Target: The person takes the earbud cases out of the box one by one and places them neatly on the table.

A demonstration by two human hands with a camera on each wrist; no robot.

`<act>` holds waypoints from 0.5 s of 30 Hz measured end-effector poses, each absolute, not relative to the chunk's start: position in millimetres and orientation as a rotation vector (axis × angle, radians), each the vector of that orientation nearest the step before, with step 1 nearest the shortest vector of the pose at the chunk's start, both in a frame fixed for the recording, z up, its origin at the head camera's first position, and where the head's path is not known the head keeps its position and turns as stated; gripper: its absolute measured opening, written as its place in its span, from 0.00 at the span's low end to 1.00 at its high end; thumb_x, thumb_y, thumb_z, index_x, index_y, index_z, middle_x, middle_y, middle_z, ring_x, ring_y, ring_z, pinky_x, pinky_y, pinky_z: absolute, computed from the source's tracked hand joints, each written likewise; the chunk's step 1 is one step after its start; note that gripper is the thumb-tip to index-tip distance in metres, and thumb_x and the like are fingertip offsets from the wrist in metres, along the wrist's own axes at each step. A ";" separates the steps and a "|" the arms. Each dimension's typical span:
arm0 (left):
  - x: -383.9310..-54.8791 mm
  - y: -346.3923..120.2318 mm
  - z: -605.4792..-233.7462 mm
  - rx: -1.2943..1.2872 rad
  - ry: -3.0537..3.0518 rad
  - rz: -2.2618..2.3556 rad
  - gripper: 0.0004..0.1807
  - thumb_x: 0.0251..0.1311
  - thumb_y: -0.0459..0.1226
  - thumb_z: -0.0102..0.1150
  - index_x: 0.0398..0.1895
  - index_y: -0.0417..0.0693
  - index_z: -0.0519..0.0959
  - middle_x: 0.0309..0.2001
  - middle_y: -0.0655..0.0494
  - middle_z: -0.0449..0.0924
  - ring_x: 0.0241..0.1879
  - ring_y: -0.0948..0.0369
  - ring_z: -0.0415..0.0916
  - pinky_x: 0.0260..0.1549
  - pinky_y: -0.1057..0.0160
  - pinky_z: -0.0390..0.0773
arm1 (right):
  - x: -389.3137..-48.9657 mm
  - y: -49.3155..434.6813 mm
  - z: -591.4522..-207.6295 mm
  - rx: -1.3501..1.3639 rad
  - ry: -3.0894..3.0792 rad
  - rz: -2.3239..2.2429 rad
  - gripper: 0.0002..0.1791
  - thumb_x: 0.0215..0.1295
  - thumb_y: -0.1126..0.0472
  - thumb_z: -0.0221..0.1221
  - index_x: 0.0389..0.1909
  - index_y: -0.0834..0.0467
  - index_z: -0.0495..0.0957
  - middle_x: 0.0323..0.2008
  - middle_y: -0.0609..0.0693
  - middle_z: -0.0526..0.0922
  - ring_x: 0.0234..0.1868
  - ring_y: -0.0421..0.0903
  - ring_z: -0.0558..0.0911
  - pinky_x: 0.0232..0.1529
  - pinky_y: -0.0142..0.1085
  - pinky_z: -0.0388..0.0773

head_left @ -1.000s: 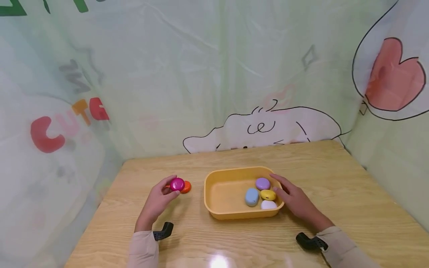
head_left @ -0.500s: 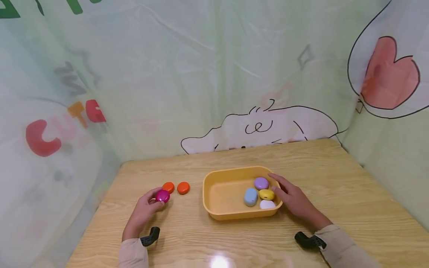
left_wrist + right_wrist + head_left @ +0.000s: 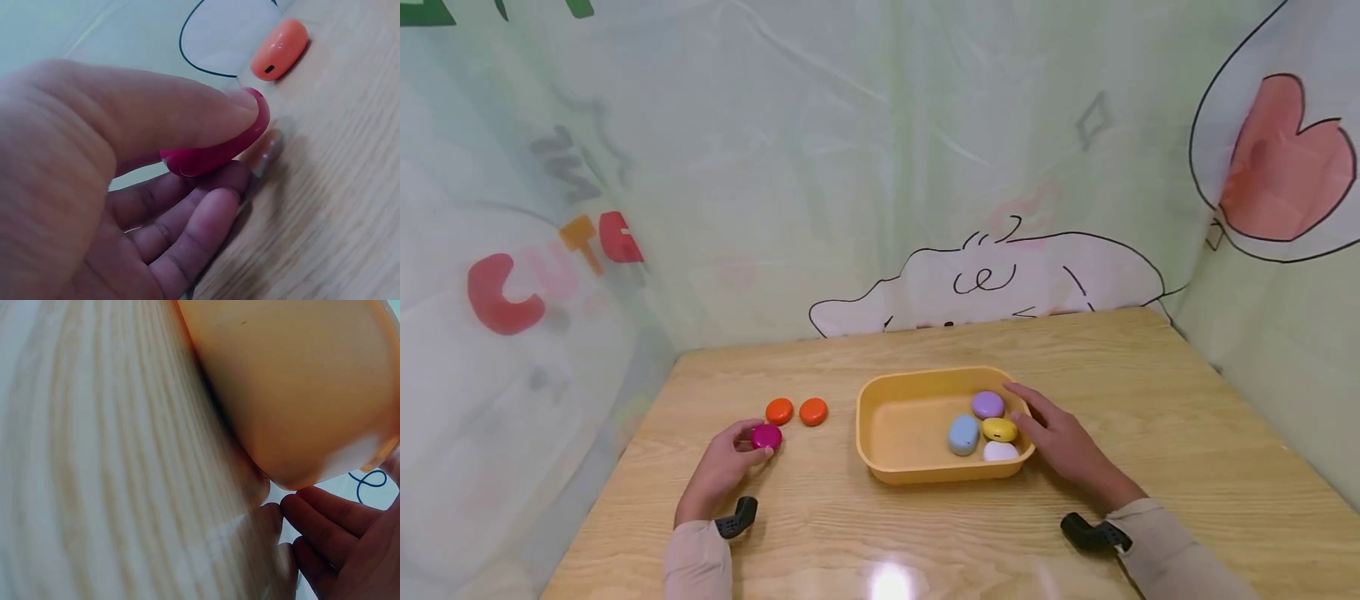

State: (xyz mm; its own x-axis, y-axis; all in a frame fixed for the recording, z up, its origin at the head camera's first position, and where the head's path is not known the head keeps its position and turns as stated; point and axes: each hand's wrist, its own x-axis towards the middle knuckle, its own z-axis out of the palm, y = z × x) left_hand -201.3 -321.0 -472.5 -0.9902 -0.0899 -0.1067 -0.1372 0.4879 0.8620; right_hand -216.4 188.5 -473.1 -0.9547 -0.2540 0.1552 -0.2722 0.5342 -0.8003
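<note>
Head view shows us the left hand (image 3: 721, 463), lower left, pinching the magenta disc (image 3: 767, 437) between thumb and fingers. Just above this disc lie two orange discs (image 3: 813, 412). To its right, apart, stands the yellow tray (image 3: 904, 433), long axis across the frame; the right hand (image 3: 1067, 443) touches its right end, whether gripping we cannot tell.

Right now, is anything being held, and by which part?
The left hand pinches the glossy magenta round piece by its sides; the right hand rests at one end of the amber plastic tray, grip unclear.
</note>
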 end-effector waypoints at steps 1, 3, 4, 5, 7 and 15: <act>-201.2 -320.9 -473.5 -0.206 2.680 1.535 0.31 0.61 0.37 0.69 0.67 0.43 0.71 0.56 0.44 0.76 0.53 0.48 0.73 0.47 0.60 0.78 | -216.5 188.7 -473.6 0.469 -2.736 1.428 0.30 0.79 0.51 0.49 0.77 0.52 0.59 0.75 0.64 0.59 0.73 0.67 0.58 0.66 0.65 0.57; -200.7 -320.6 -475.7 -0.224 2.688 1.517 0.31 0.61 0.37 0.69 0.67 0.42 0.72 0.57 0.45 0.76 0.52 0.49 0.73 0.47 0.60 0.77 | -216.3 188.9 -475.5 0.469 -2.742 1.424 0.30 0.79 0.51 0.49 0.77 0.52 0.59 0.74 0.63 0.59 0.73 0.67 0.59 0.66 0.64 0.58; -200.4 -320.3 -476.6 -0.242 2.688 1.513 0.31 0.61 0.37 0.69 0.68 0.43 0.72 0.57 0.45 0.76 0.52 0.50 0.73 0.47 0.60 0.77 | -216.1 189.0 -476.4 0.469 -2.744 1.425 0.30 0.79 0.51 0.49 0.77 0.52 0.59 0.74 0.63 0.59 0.73 0.67 0.59 0.66 0.64 0.58; -200.2 -320.1 -477.5 -0.249 2.691 1.506 0.31 0.61 0.37 0.69 0.68 0.42 0.72 0.57 0.45 0.76 0.52 0.50 0.73 0.46 0.60 0.77 | -215.8 189.0 -477.4 0.467 -2.745 1.426 0.29 0.79 0.51 0.49 0.77 0.52 0.59 0.74 0.63 0.59 0.73 0.67 0.59 0.66 0.64 0.58; -200.4 -319.9 -478.6 -0.252 2.697 1.495 0.31 0.62 0.37 0.68 0.68 0.41 0.71 0.57 0.44 0.76 0.52 0.50 0.73 0.47 0.60 0.77 | -215.8 189.1 -478.9 0.465 -2.748 1.425 0.29 0.79 0.51 0.49 0.77 0.53 0.59 0.74 0.63 0.59 0.73 0.67 0.59 0.66 0.64 0.59; -201.7 -317.4 -472.6 -0.238 2.759 1.434 0.33 0.63 0.39 0.68 0.69 0.38 0.71 0.60 0.39 0.73 0.54 0.47 0.73 0.50 0.56 0.76 | -218.7 189.0 -476.7 0.468 -2.730 1.419 0.29 0.79 0.50 0.48 0.77 0.52 0.59 0.74 0.63 0.60 0.73 0.66 0.60 0.66 0.64 0.59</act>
